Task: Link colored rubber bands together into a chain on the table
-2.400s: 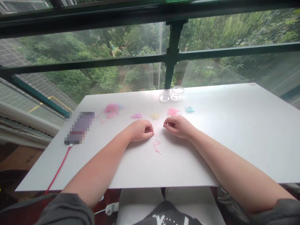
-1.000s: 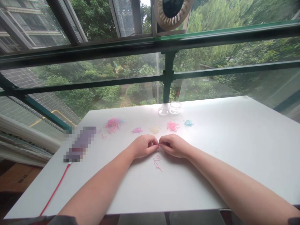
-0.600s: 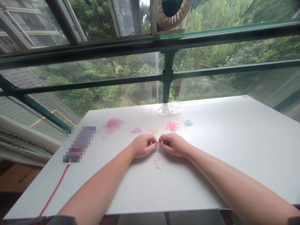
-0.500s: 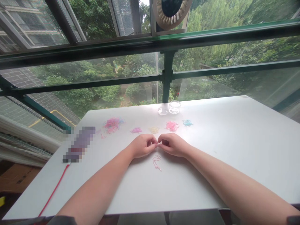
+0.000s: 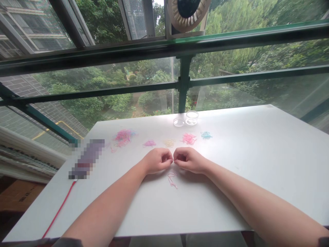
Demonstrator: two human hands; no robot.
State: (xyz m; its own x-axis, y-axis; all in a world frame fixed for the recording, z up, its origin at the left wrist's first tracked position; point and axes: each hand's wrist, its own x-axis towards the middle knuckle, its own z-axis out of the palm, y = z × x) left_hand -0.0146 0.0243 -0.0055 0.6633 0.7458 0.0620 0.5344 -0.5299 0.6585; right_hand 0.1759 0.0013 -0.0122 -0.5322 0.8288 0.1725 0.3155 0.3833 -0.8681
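Note:
My left hand (image 5: 158,160) and my right hand (image 5: 189,160) meet fingertip to fingertip above the white table (image 5: 205,206). Both are pinched closed; whatever they hold is too small to make out. Just below them lies a short chain of pink loops (image 5: 172,180). Behind the hands are small piles of bands: purple (image 5: 149,143), yellow (image 5: 169,142), pink-red (image 5: 189,138) and teal (image 5: 206,135). A larger mixed pile (image 5: 124,137), mostly pink, spreads further left.
A clear round jar (image 5: 191,118) stands near the table's back edge, a clear lid (image 5: 178,122) beside it. On the left lie a pixelated object (image 5: 87,159) and a red cable (image 5: 59,208). A green-framed window rises behind the table.
Both hands have shifted very slightly, and the small light thing glimpsed between the fingertips no longer shows. The piles and the pink chain lie as before.

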